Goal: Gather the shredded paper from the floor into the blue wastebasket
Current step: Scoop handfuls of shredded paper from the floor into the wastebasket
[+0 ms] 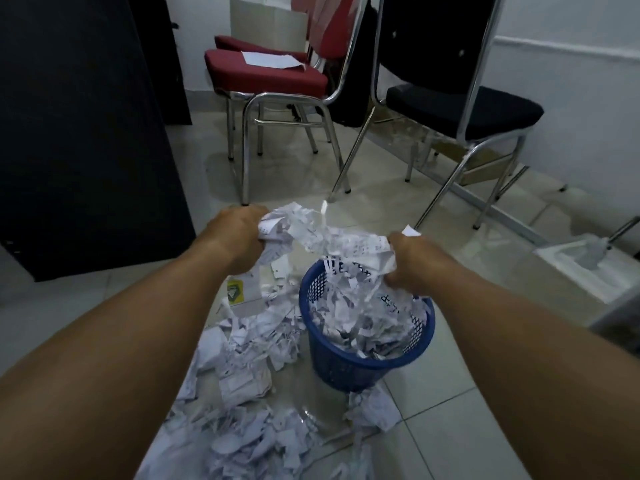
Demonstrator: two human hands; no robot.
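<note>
Both hands are clenched on one bundle of shredded paper [329,237]: the left hand [239,233] grips its left end and the right hand [408,261] its right end. The bundle hangs above the far rim of the blue wastebasket [343,370]. Its right end is over the basket's mouth and its left end is out over the floor to the left. Its long axis runs left to right between the fists, dipping a little toward the right, with loose strips dangling into the basket. The basket is well filled, close to its rim. A large floor pile [242,358] of shreds lies left of and nearer than the basket, some of it touching the wall.

This stuff should be very light, soft and springy, with no stiffness, and it likely sheds strips when lifted. Scooping from below and squeezing it between cupped hands looks the surest hold. The mesh basket seems light too, so pressing paper down on one side could tip it.
</note>
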